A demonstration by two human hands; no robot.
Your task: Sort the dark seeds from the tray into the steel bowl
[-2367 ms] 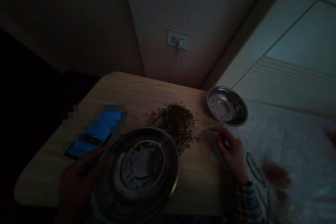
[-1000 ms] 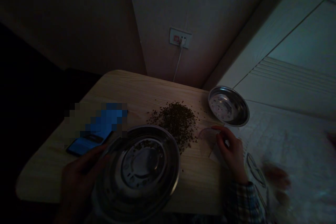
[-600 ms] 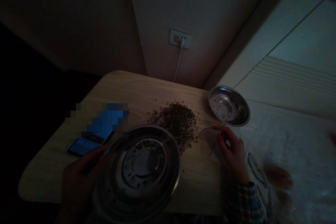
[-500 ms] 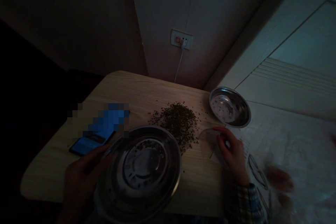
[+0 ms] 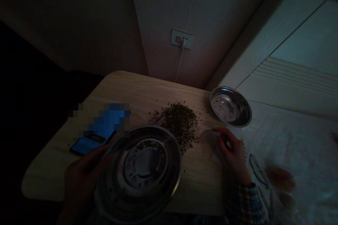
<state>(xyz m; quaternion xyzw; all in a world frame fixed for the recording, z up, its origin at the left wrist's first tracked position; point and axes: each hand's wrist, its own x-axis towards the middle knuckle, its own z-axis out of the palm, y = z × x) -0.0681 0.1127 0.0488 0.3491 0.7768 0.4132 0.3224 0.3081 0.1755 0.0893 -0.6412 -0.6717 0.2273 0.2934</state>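
Observation:
In the dim head view, my left hand [image 5: 81, 175] is closed on the rim of a steel bowl [image 5: 144, 200], which it holds tilted above the table's near side. A few small dark grains cling inside it. Past its rim lies a loose heap of small brown-green grains [image 5: 181, 119], spread straight on the wood. To the right of the heap, my right hand [image 5: 233, 151] pinches a thin translucent plastic piece [image 5: 210, 139] with a curved edge, held low over the tabletop. A second steel bowl [image 5: 241, 112] stands just beyond that hand, with some bits inside.
A phone [image 5: 102, 126] with its screen lit, partly pixelated, lies at the left of the pale wooden table [image 5: 126, 88]. Eyeglasses [image 5: 258, 172] rest on the whitish sheet [image 5: 303, 154] at the right, near a blurred reddish shape. A cable hangs from the wall socket [image 5: 182, 38].
Very little differs. The view has shifted slightly; both hands, the tilted bowl and the plastic piece keep nearly the same places, and the heap looks the same.

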